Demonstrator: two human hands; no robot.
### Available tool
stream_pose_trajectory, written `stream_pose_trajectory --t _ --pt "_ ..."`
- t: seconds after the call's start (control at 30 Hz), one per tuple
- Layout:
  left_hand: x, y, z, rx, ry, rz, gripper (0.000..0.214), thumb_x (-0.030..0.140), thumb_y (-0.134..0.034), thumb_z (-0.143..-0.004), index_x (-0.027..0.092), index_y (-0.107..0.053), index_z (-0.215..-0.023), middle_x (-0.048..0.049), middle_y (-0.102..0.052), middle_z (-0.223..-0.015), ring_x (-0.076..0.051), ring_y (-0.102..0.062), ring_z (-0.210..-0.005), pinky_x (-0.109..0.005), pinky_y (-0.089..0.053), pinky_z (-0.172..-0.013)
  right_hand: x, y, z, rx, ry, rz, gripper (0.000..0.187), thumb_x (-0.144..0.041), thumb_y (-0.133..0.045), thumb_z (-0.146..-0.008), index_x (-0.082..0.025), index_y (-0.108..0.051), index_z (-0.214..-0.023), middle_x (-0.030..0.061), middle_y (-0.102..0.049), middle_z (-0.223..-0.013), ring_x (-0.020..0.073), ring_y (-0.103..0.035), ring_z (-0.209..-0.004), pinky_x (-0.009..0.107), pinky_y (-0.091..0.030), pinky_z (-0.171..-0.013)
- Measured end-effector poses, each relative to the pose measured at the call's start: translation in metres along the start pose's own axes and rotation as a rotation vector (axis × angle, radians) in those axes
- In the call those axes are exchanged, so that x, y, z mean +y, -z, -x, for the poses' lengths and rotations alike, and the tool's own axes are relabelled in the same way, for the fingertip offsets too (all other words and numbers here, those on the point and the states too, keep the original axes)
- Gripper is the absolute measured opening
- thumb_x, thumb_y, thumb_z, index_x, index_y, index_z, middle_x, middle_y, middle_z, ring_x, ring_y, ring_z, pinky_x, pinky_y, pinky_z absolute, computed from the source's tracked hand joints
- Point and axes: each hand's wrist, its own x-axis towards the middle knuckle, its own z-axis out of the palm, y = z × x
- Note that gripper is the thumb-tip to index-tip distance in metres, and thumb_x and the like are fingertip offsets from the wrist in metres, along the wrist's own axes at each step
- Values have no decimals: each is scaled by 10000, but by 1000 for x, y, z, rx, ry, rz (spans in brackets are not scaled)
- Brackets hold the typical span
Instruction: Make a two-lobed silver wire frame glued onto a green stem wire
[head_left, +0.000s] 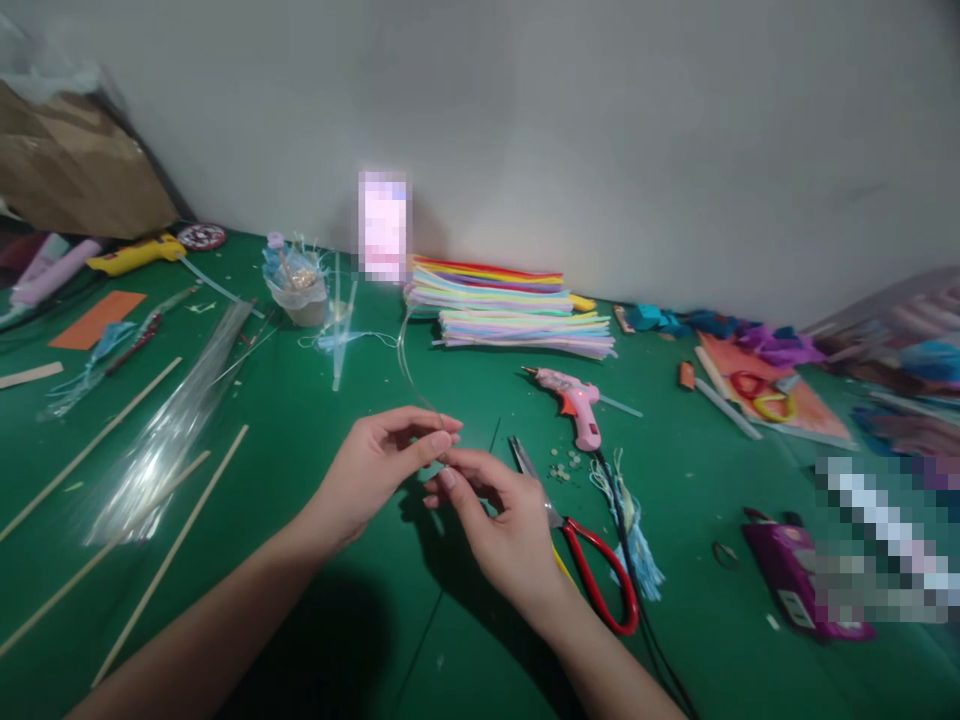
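Observation:
A thin, shiny wire point(407, 370) arcs up and away from my fingers, bending over near the coloured stems. My left hand point(382, 465) pinches it between thumb and fingers. Close beside it, my right hand point(506, 515) has thumb and fingertips pressed together at the wire's near end; any small piece there is too small to make out. Partly behind my right hand lie red-handled scissors point(600, 580). A pink glue gun point(574, 400) rests beyond them, with several small pale discs point(562, 465) nearby.
Bundles of pipe cleaners point(517, 325) lie at the back by a lit phone point(384, 225). Clear strips point(176, 430) and wooden sticks point(169, 560) spread leftward. A filled cup point(300, 300) stands behind. The glue gun's black cable point(637, 590) runs past my right forearm. A purple pouch point(787, 570) lies right.

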Motion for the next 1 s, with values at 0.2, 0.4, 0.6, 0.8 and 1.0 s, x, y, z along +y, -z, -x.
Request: stream_pose_trajectory --t 0.2,0.4,0.6,0.8,1.0 --pt "1 2 0 -23 -36 -14 269 432 -672 -877 194 -767 -795 2 -586 -813 -83 -483 -635 -208 -411 -574 -1 -2 1 -9 43 54 163 -192 -585 -922 -217 -698 -1037 20 -781 -878 137 -751 -706 247 -617 -699" --pt "0 1 1 -26 -63 -2 302 422 -675 -879 177 -744 -716 4 -544 -806 -72 -442 -635 -195 -376 -571 0 -1 3 -6 121 148 175 -179 -573 -924 -226 -700 -1035 13 -784 -870 140 -745 -730 249 -596 -710" --pt "-2 1 1 -64 7 55 233 430 -698 -859 223 -748 -955 4 -597 -841 -74 -464 -611 -200 -388 -555 -4 3 1 5 173 237 206 -171 -548 -939 -228 -690 -1077 23 -783 -902 152 -748 -783 265 -600 -757" --pt "0 1 1 -135 27 102 230 368 -726 -835 177 -671 -720 2 -575 -776 -103 -479 -668 -215 -400 -616 -1 5 3 4 278 312 191 -140 -553 -936 -203 -682 -1062 37 -780 -914 146 -743 -814 247 -592 -767" --pt "1 3 2 -181 71 179 252 340 -699 -853 171 -630 -680 -11 -556 -825 -130 -500 -775 -228 -404 -699 7 7 3 -14 427 444 238 -122 -549 -942 -190 -644 -1149 73 -775 -959 181 -722 -830 313 -575 -753"
